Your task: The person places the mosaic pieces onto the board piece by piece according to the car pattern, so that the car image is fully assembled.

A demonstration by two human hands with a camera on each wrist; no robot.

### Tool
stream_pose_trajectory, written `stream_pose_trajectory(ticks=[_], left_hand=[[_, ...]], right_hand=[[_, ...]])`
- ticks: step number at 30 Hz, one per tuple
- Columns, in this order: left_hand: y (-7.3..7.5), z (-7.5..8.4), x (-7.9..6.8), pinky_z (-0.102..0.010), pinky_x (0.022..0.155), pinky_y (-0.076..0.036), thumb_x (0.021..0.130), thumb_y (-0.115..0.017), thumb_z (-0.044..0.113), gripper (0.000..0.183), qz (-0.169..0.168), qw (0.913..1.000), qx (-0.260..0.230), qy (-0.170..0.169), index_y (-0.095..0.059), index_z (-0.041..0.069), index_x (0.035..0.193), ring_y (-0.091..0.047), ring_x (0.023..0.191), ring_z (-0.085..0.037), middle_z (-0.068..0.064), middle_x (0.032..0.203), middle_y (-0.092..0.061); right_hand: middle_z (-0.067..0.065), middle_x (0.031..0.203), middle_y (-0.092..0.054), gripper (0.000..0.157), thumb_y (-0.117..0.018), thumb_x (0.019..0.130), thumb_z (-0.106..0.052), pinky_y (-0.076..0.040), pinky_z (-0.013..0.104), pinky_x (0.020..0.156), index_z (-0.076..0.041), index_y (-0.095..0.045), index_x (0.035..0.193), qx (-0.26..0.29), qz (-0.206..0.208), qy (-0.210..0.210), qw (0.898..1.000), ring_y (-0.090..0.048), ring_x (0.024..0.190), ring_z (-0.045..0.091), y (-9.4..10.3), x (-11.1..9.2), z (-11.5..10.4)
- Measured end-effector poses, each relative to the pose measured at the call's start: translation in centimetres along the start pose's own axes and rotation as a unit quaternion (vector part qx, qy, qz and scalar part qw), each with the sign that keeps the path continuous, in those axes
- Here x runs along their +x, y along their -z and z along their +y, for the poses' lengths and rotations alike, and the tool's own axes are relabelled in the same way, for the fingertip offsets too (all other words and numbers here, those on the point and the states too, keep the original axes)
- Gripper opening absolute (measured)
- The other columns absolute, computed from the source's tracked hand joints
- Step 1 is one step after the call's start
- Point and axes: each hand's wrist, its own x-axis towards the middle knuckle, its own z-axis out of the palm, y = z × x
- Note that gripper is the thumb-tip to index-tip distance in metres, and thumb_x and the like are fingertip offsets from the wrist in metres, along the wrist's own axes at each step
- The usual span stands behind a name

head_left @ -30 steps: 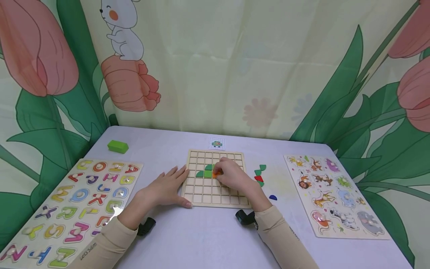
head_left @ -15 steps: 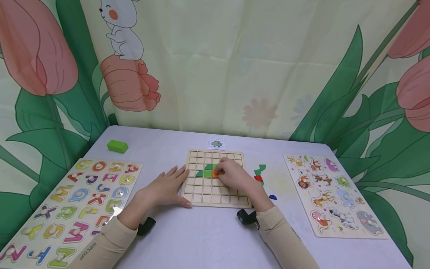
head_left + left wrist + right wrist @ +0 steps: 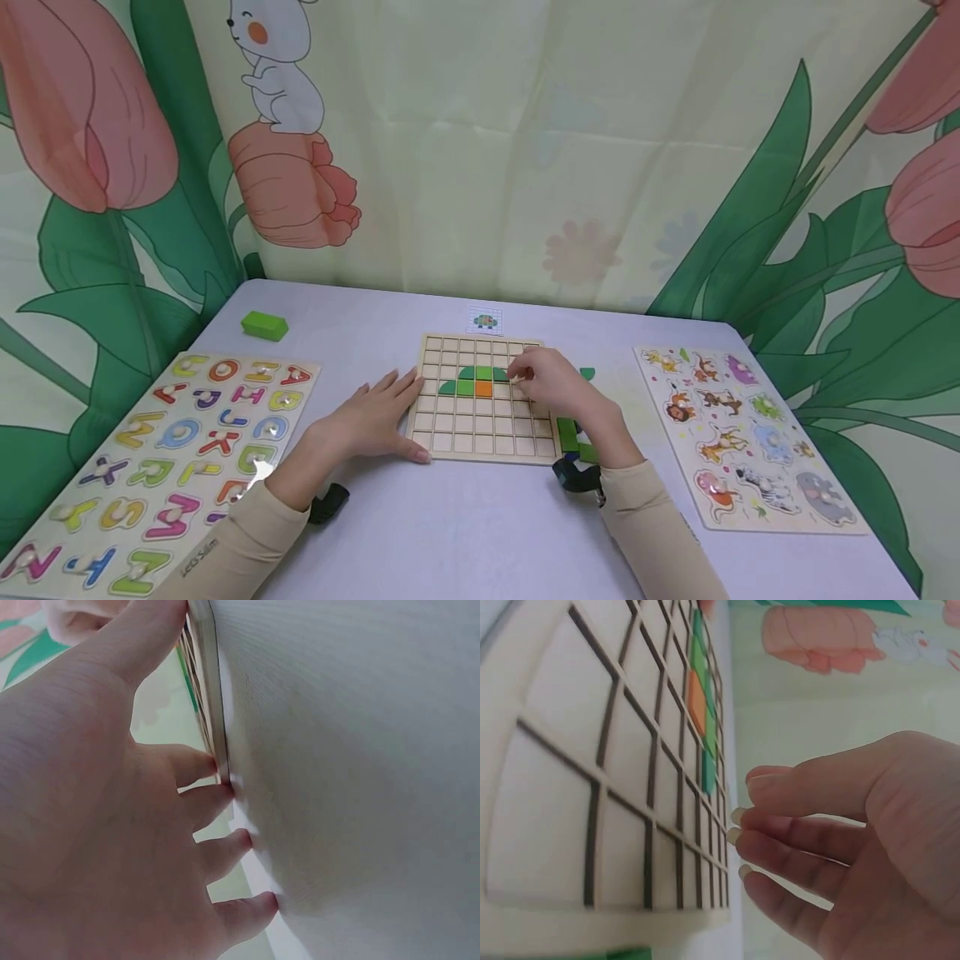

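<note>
Resting left fingers point(image 3: 407, 394) against the grid board point(image 3: 466, 424), right fingers point(image 3: 781, 857) above

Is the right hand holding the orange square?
No, the orange square lies in a cell of the board, apart from the right hand.

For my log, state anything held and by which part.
Nothing: the right hand looks empty; the left hand only touches the edge of the grid board.

The left hand point(image 3: 375, 418) touches the left edge of the grid board point(image 3: 462, 423), the right hand point(image 3: 557, 385) over its right side.
</note>
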Motion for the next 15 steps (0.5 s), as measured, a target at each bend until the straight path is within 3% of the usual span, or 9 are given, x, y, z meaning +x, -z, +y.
stream_pose_trajectory(ticks=[15], left_hand=[[0.0, 0.0, 0.0, -0.067, 0.118, -0.019, 0.071, -0.075, 0.071, 0.119, -0.002, 1.0000, 0.000, 0.002, -0.022, 0.011, 0.159, -0.013, 0.155, -0.037, -0.007, 0.168, -0.015]], right_hand=[[0.010, 0.099, -0.065, 0.025, -0.057, 0.091, -0.004, -0.051, 0.035, 0.078, -0.004, -0.072, 0.111, 0.010, 0.021, -0.089, 0.996, -0.055, 0.089, 0.024, 3.2, -1.7, 3.9]])
